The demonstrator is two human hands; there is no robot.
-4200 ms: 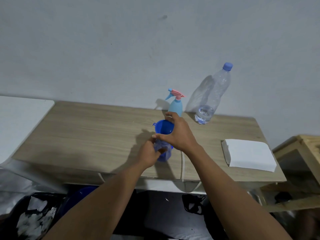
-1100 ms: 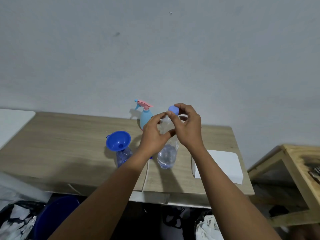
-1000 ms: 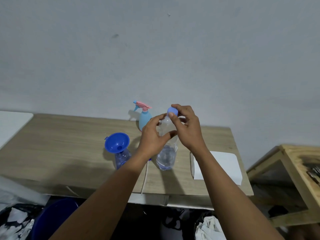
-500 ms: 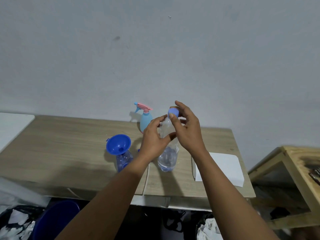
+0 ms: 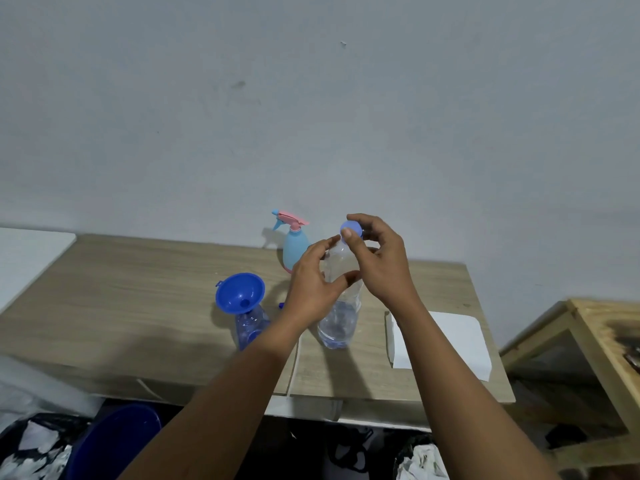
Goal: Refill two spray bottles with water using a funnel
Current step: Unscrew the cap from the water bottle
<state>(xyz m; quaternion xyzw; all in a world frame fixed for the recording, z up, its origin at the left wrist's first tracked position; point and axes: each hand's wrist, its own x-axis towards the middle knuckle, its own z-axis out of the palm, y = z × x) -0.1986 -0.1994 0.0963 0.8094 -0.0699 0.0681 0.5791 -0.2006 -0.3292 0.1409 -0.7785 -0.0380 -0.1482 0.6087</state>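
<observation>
A clear plastic water bottle [image 5: 338, 323] with a little water at its bottom stands on the wooden table [image 5: 138, 292]. My left hand [image 5: 311, 289] grips its upper body. The fingers of my right hand [image 5: 377, 261] pinch its blue cap [image 5: 350, 227] at the top. To the left, a blue funnel [image 5: 240, 293] sits in the neck of a small clear-blue spray bottle body [image 5: 250, 325]. Behind my hands, by the wall, stands a light-blue spray bottle with a pink trigger head [image 5: 294, 242]. A small blue part [image 5: 281, 305] peeks out beside my left wrist.
A folded white cloth [image 5: 450, 341] lies on the table's right end. A wooden shelf unit [image 5: 588, 341] stands further right. Below the front edge are a blue bucket [image 5: 114, 441] and bags of crumpled paper [image 5: 31, 448]. A white surface [image 5: 27, 251] adjoins the table's left end.
Both hands left the funnel and small bottle; the water bottle moved from the wall to the table's middle. In the last second my right fingers shifted around the cap.
</observation>
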